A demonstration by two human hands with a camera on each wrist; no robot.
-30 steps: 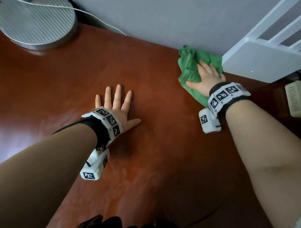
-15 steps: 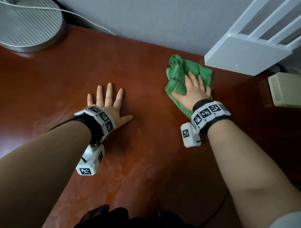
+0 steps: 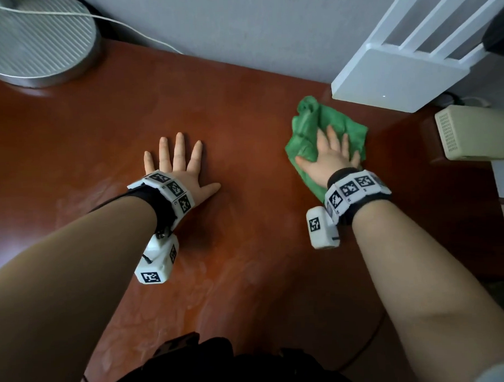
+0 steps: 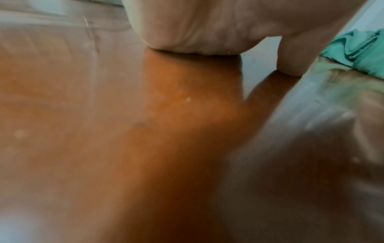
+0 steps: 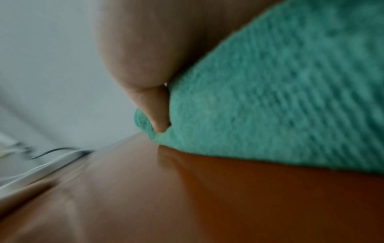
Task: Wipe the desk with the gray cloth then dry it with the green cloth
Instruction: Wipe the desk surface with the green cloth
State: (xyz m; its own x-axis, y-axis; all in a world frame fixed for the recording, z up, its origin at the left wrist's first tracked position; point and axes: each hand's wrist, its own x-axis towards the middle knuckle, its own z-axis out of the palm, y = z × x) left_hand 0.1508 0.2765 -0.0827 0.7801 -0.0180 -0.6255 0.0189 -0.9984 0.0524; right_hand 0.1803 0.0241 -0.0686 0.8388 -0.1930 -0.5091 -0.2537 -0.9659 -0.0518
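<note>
The green cloth (image 3: 306, 137) lies crumpled on the reddish-brown desk (image 3: 242, 105), near the back right. My right hand (image 3: 329, 153) presses flat on it with straight fingers. In the right wrist view the green cloth (image 5: 280, 98) fills the right side under my palm, with the thumb (image 5: 158, 111) lying on its edge. My left hand (image 3: 178, 162) rests flat on the bare desk at the middle, fingers spread, holding nothing. The left wrist view shows the palm (image 4: 197, 24) on the wood and the green cloth (image 4: 359, 51) at the far right. No gray cloth is in view.
A round metal lamp base (image 3: 34, 44) with a white cord (image 3: 142, 34) stands at the back left. A white router (image 3: 407, 76) sits at the back right by the wall. A beige box (image 3: 471, 131) lies at the right edge. Faint wipe streaks (image 3: 219, 277) mark the desk's near part.
My right hand has slid the green cloth away from the wall, toward me and slightly left. The left hand has stayed flat on the desk.
</note>
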